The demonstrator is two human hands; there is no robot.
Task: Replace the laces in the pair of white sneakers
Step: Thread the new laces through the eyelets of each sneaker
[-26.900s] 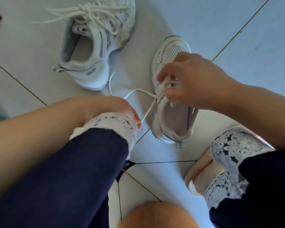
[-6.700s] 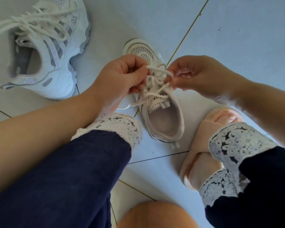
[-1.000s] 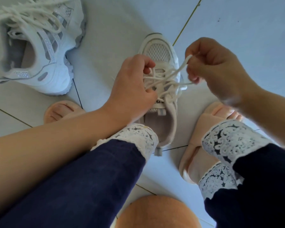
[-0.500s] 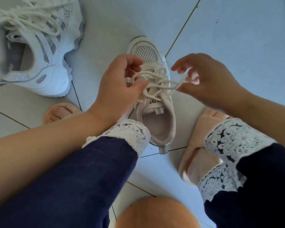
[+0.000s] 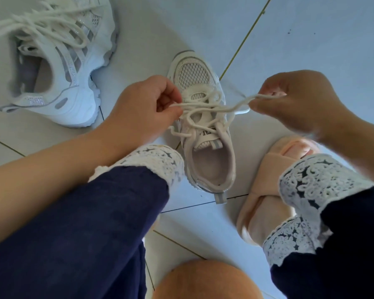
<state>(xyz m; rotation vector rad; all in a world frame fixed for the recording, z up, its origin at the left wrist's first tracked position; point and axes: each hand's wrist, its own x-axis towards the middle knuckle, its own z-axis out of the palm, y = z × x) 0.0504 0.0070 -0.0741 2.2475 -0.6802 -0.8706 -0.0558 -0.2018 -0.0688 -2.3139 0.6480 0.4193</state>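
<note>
Since half a second ago the hands have drawn apart. The left hand (image 5: 143, 108) and right hand (image 5: 298, 104) each pinch the lace (image 5: 214, 108), stretched sideways over the small sneaker (image 5: 192, 76) mid-floor (image 5: 311, 39). A lace-trimmed cuff (image 5: 158, 162) overlaps its left side. The second sneaker (image 5: 58, 61) lies at the floor's far left.

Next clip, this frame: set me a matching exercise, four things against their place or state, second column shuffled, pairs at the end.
1. left hand
2. right hand
3. far sneaker
4. pink slipper

A. worn on a foot beside the near sneaker
B. pinches the lace right at the near sneaker
C. on the tiled floor, upper left, untouched
D. holds a strand of the lace drawn out sideways

Pairs: 1-B, 2-D, 3-C, 4-A.
</note>
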